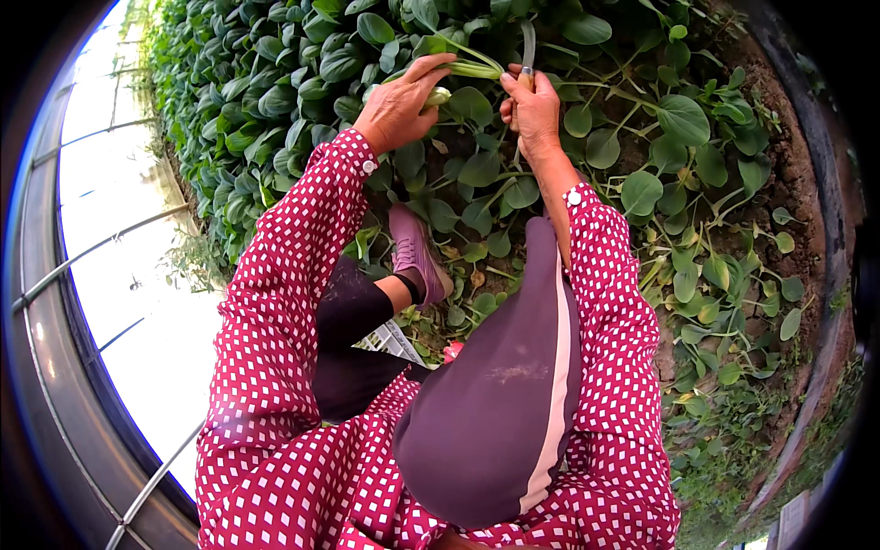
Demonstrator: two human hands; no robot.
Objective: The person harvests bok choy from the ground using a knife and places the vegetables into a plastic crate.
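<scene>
My left hand (401,103) is closed around leafy greens that look like bok choy, with a pale, rounded base (438,95) showing below the fingers. Light green stalks (474,69) stretch from that hand toward my right thumb, which seems to touch their ends. In my right hand (534,112) is a small knife (528,46); its yellowish handle is in the fist and its blade points away from me. Both hands are close together above the leaves at the far side.
Dense upright greens (275,101) fill the far left. Loose, spread leaves (683,119) lie on soil to the right, beside a dark border strip (830,266). My pink shoe (414,243) stands among plants, near a white plastic crate (394,341). Metal bars (101,246) frame a bright wall at left.
</scene>
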